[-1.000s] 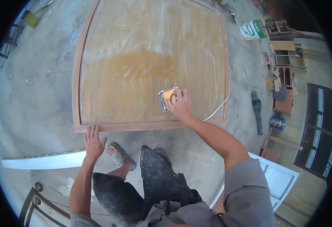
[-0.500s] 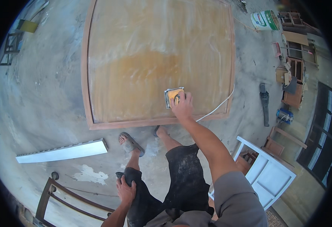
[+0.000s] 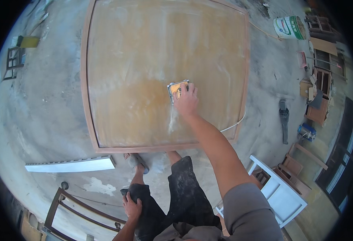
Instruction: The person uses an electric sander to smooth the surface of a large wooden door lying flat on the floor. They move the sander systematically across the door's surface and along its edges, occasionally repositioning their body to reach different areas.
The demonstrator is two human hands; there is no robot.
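My right hand is wrapped round a yellow-orange square sander, whose base lies on a large framed wooden panel. The panel has a brownish, cloudy surface with whitish streaks and a raised pinkish-brown frame along its edges. From near my right forearm a white cord runs across the panel's near right corner. My left hand rests over my left knee with its fingers apart, holding nothing.
On the right lie a white cabinet frame, a dark long tool, a blue can, a white-green bucket and wooden cabinet pieces. To the left are a long white board and a brown wooden frame.
My right hand has moved the sander forward and slightly left over the panel. The view has shifted, so more of the panel's near side covers my feet. My left hand stays on the knee.
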